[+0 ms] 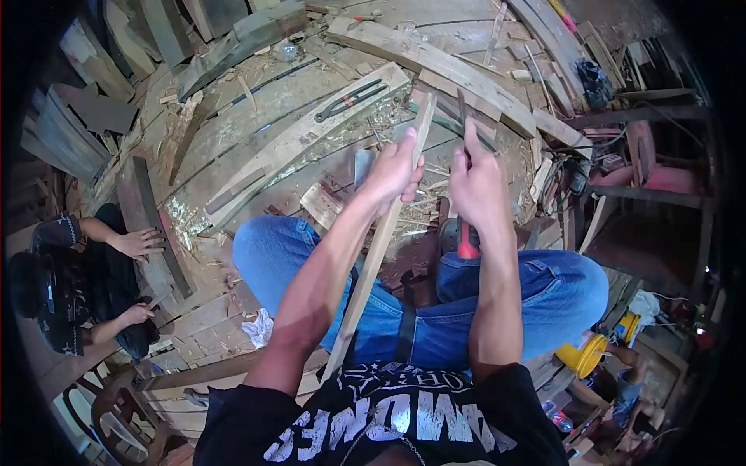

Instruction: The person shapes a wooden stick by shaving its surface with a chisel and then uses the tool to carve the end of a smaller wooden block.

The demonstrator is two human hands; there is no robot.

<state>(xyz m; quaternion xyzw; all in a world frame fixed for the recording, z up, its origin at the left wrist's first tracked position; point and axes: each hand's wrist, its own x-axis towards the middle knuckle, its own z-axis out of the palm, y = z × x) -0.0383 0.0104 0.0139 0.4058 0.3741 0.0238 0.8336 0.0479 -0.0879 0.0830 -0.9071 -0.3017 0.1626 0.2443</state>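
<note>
My left hand is wrapped round a long, narrow wooden strip, which slants from beside my lap up past my fingers. To its right, my right hand is closed on a knife-like tool; its dark narrow blade points away from me, and its red handle end shows below the hand. The blade and the strip are apart. Beyond my left hand, dark pliers with orange marks lie on a pale wooden board.
A seated co-worker at the left has both hands by a plank. Curved timbers lie ahead, with shavings scattered about. A yellow bucket and another person are at the lower right. White crumpled material lies left of my knee.
</note>
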